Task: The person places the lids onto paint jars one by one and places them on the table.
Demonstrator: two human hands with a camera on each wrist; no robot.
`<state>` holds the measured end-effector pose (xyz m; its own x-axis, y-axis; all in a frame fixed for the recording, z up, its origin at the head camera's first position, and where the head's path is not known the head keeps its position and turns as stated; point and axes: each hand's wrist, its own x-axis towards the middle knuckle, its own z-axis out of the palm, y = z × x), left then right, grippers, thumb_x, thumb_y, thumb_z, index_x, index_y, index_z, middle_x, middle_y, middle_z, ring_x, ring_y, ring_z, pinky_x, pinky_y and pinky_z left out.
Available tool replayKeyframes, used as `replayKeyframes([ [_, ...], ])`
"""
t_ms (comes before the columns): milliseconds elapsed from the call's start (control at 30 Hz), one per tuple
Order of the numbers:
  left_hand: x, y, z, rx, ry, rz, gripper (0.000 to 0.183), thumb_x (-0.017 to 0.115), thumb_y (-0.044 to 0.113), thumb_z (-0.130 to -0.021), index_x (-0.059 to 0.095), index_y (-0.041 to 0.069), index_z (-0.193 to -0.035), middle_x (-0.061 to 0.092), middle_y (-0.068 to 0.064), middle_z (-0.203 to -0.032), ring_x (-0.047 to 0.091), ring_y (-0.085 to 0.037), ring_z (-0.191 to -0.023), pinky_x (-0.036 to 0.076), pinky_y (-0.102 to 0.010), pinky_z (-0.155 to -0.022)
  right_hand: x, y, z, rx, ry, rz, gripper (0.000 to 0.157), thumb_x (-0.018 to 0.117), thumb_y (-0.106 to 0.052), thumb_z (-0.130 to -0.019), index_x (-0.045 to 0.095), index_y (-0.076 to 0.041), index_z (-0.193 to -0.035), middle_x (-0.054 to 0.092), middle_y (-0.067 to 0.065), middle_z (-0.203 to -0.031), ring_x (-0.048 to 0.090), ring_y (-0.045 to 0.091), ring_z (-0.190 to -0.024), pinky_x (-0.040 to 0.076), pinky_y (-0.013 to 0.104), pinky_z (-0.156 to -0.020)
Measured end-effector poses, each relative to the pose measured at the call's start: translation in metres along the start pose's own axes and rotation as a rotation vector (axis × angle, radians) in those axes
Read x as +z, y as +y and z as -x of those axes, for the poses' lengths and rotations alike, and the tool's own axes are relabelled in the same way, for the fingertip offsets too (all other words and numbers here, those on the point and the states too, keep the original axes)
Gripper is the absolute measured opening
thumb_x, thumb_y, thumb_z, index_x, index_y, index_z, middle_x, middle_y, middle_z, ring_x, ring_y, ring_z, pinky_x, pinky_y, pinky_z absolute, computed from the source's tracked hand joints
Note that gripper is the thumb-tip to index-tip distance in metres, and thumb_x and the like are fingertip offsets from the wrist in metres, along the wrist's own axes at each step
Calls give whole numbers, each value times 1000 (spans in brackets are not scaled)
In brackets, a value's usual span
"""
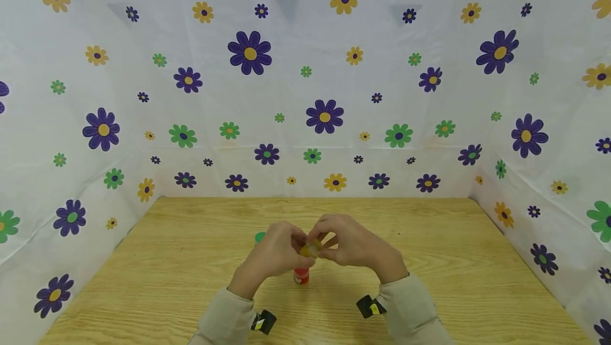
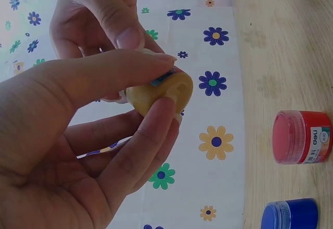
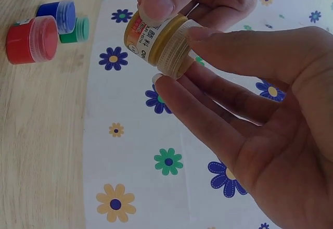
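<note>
A small jar of yellow paint is held up over the table between both hands, tilted on its side. My left hand grips the yellow body, with the thumb across its label. At the other end, my right hand pinches the clear ridged lid between thumb and fingers. The lid sits on the jar. Below and just behind the hands stands a red paint jar, its top partly hidden in the head view.
A blue paint jar and a green paint jar stand close to the red one on the wooden table. White flower-printed cloth rises along the table's back and both sides.
</note>
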<state>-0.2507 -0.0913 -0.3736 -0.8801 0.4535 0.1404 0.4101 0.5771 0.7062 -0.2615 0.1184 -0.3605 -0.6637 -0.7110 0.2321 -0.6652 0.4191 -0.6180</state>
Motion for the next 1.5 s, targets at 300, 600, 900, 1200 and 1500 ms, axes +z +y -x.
replayKeyframes([
  [300, 1, 0, 0, -12, -3, -14, 19, 87, 12, -79, 79, 5, -95, 75, 0, -82, 62, -11, -69, 54, -25, -60, 2, -2, -1, 63, 11, 65, 15, 75, -12, -94, 77, -8, -109, 74, 3, -104, 69, 14, -92, 57, 17, -76],
  [600, 1, -1, 0, -14, -3, -5, 19, 87, 11, -78, 80, 4, -95, 74, 0, -81, 62, -12, -68, 54, -25, -60, 3, -2, -2, 56, 17, 77, 17, 74, -15, -95, 77, -8, -111, 75, 3, -103, 70, 13, -90, 57, 17, -75],
  [900, -1, -1, 0, -29, 1, -8, 24, 87, 12, -79, 78, 1, -98, 76, -5, -90, 65, -11, -74, 57, -27, -65, 0, -1, 2, 38, 26, 9, 27, 76, -10, -93, 72, -5, -120, 72, 9, -115, 70, 23, -105, 61, 25, -84],
  [1200, -1, -1, 0, 0, 0, 0, 21, 88, 12, -78, 79, 4, -96, 77, -3, -85, 65, -9, -71, 56, -24, -63, 0, 2, 0, -48, 14, -18, 22, 76, 3, -89, 74, -7, -108, 71, 6, -110, 69, 22, -107, 62, 31, -89],
  [1500, -1, 1, 0, 1, -3, 1, 20, 87, 9, -78, 79, 3, -95, 77, -4, -84, 65, -10, -71, 55, -23, -62, 0, 0, 1, -13, 18, 10, 16, 76, -5, -91, 77, -8, -107, 73, 5, -106, 72, 20, -99, 62, 24, -82],
])
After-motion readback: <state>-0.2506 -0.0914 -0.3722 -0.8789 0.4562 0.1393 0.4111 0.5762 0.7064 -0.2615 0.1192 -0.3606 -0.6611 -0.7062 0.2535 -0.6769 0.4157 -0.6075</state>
